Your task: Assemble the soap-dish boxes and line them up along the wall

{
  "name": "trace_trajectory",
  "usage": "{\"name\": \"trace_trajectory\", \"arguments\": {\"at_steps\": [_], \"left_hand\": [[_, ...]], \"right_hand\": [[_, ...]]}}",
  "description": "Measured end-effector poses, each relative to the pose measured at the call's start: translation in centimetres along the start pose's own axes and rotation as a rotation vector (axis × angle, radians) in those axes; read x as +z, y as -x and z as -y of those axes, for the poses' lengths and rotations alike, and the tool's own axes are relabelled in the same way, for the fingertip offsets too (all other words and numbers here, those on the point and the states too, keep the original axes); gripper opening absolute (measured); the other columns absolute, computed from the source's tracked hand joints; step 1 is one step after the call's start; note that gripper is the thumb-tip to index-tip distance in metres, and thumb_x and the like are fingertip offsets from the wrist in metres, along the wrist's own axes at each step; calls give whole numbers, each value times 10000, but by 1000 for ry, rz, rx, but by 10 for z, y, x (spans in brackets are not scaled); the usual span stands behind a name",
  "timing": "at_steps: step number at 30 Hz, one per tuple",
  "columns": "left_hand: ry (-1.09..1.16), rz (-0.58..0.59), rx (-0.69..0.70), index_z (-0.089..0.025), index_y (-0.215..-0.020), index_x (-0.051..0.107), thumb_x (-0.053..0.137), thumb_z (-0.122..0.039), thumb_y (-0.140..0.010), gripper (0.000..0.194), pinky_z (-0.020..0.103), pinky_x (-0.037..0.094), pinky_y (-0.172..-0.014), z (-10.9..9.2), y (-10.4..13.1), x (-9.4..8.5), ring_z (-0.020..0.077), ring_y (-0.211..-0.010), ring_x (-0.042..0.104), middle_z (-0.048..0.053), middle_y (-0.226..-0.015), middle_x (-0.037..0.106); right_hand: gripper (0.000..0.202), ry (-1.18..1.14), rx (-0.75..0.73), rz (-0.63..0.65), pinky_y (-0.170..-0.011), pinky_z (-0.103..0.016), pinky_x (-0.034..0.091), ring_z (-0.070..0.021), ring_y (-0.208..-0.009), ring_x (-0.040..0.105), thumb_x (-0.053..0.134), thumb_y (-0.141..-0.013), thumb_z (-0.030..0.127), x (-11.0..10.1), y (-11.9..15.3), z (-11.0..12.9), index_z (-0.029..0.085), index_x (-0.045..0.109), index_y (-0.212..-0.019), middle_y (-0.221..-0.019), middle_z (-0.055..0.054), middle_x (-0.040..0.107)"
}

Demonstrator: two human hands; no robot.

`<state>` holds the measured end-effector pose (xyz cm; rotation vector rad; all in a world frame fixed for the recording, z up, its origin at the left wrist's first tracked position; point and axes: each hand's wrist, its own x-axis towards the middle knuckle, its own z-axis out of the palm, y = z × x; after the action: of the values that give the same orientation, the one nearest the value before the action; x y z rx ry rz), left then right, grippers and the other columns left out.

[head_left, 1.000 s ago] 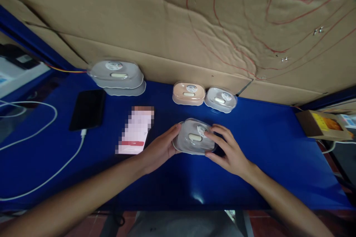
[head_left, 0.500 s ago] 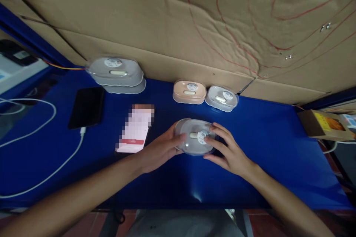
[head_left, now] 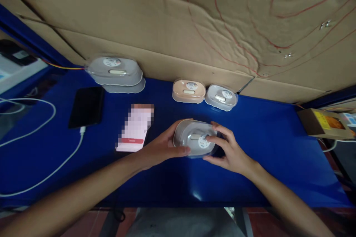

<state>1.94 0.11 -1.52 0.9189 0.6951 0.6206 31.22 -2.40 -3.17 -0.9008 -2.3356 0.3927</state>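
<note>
Near the middle of the blue table, a small grey container (head_left: 189, 139) with a clear lid, a pale handle and a round white label is between my hands. My left hand (head_left: 167, 146) grips its left end, with the thumb along the near side and the other fingers partly hidden behind it. Around the right end curves my right hand (head_left: 229, 150), one fingertip on the label and the thumb at the near edge. Behind it stand a peach container (head_left: 189, 96) and another grey container (head_left: 217, 103), side by side.
Larger stacked grey containers (head_left: 116, 77) stand at the back left. A lit phone (head_left: 132, 129) and a dark phone (head_left: 86, 107) on a white cable (head_left: 68, 164) lie left. A cardboard box (head_left: 314, 126) is far right; a brown paper-like wall (head_left: 125, 14) rises behind.
The held container has tilted, showing more of its left side. My left thumb has moved from the lid's top down to the near edge. My right hand is nearly unchanged.
</note>
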Motion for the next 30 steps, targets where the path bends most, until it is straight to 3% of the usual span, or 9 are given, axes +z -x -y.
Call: {"name": "trace_trajectory", "arguments": {"at_steps": [3, 7, 13, 16, 18, 22, 26, 30], "left_hand": [[-217, -76, 77, -329, -1623, 403, 844, -478, -907, 853, 528, 423, -1231, 5, 1, 2, 381, -1546, 471, 139, -1696, 469], [-836, -323, 380, -328, -1692, 345, 732, -483, -997, 810, 569, 206, -1354, -2, -1, 3, 379, -1662, 268, 116, -1817, 264], [-1305, -304, 469, -218, -1718, 311, 632, -524, -1035, 814, 589, 122, -1359, -36, -43, -15, 391, -1701, 148, 174, -1844, 177], [-1392, -352, 425, -181, -1685, 375, 603, -508, -1036, 762, 628, 136, -1338, -47, -67, -35, 427, -1693, 156, 209, -1823, 231], [-1402, -353, 395, -170, -1652, 436, 584, -512, -1042, 715, 645, 168, -1327, -50, -71, -47, 449, -1684, 175, 219, -1805, 278], [-1361, -340, 404, -208, -1575, 541, 610, -545, -1032, 643, 635, 185, -1334, -44, -47, -58, 459, -1678, 197, 188, -1814, 264], [-1336, -345, 363, -244, -1450, 619, 610, -519, -1042, 491, 616, 327, -1297, -31, -13, -56, 433, -1607, 391, 157, -1778, 347], [-1380, -276, 478, -263, -1320, 684, 598, -392, -1065, 299, 560, 431, -1258, -17, -1, -42, 361, -1491, 548, 128, -1627, 523]], "right_hand": [[662, -28, 71, 52, -1217, -586, 528, -366, -1514, 525, 826, -943, 369, -9, -1, -7, 291, 509, -1519, -1562, -165, 478], [615, 1, 139, 112, -1205, -559, 536, -356, -1510, 529, 819, -940, 378, -29, -3, -20, 283, 553, -1486, -1581, -166, 500], [564, -89, 282, 248, -1200, -528, 532, -317, -1509, 543, 827, -930, 449, -76, 5, -42, 315, 578, -1418, -1569, -124, 533], [539, -73, 363, 244, -1190, -547, 536, -336, -1527, 528, 812, -932, 497, -104, 21, -65, 325, 610, -1401, -1622, -119, 512], [568, -29, 414, 217, -1197, -584, 521, -356, -1532, 525, 798, -935, 530, -122, 36, -84, 338, 614, -1436, -1660, -121, 496], [617, 82, 505, 133, -1228, -665, 456, -410, -1552, 490, 769, -932, 625, -149, 65, -117, 351, 639, -1469, -1656, -120, 510], [560, 229, 558, -52, -1236, -677, 425, -440, -1518, 504, 695, -982, 629, -150, 76, -138, 294, 708, -1431, -1594, -167, 518], [491, 264, 527, -133, -1247, -642, 434, -374, -1403, 605, 711, -979, 561, -134, 65, -148, 285, 732, -1385, -1452, -142, 610]]}}
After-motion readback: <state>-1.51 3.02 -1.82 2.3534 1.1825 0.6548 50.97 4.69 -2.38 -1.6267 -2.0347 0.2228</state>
